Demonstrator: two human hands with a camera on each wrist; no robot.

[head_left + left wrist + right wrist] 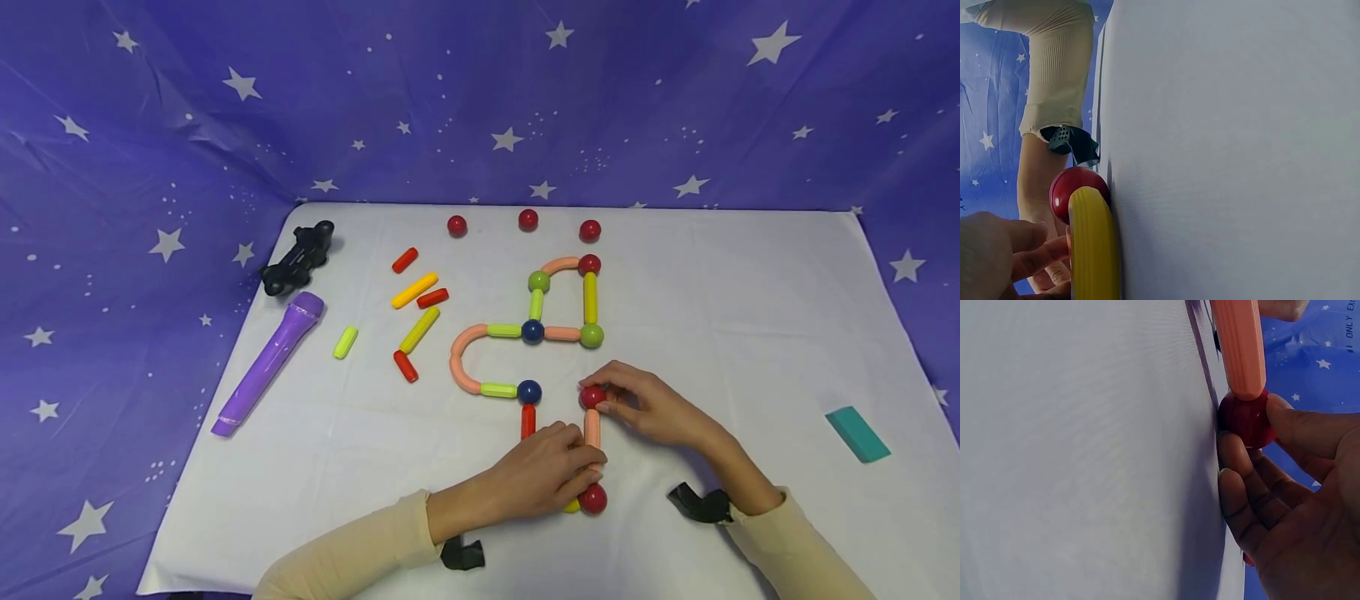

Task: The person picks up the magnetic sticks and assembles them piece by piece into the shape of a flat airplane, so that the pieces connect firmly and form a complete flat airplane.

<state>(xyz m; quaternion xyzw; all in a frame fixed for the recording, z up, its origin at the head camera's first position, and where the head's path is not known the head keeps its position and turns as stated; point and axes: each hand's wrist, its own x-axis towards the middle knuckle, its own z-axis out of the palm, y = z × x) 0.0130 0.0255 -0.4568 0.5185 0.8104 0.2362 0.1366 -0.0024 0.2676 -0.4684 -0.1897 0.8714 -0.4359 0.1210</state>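
My right hand point(654, 407) pinches a red ball point(592, 397) between thumb and fingers, low against the white cloth. The right wrist view shows that ball point(1246, 419) meeting the end of a ribbed peach rod point(1242, 350). Around the lower part of the same peach rod point(592, 427), my left hand point(542, 473) curls its fingers. Just below them sits another red ball point(593, 499), joined to a yellow piece point(1093, 240) that my left hand mostly hides in the head view. A red rod point(528, 421) runs from a blue ball point(529, 392) under the left hand.
Joined rods and balls, including a peach curve point(459, 358) and a green ball point(592, 336), extend farther back. Loose rods point(415, 290) lie left, beside a purple microphone-shaped tube point(270, 362) and black object point(298, 258). A teal block point(857, 434) lies right.
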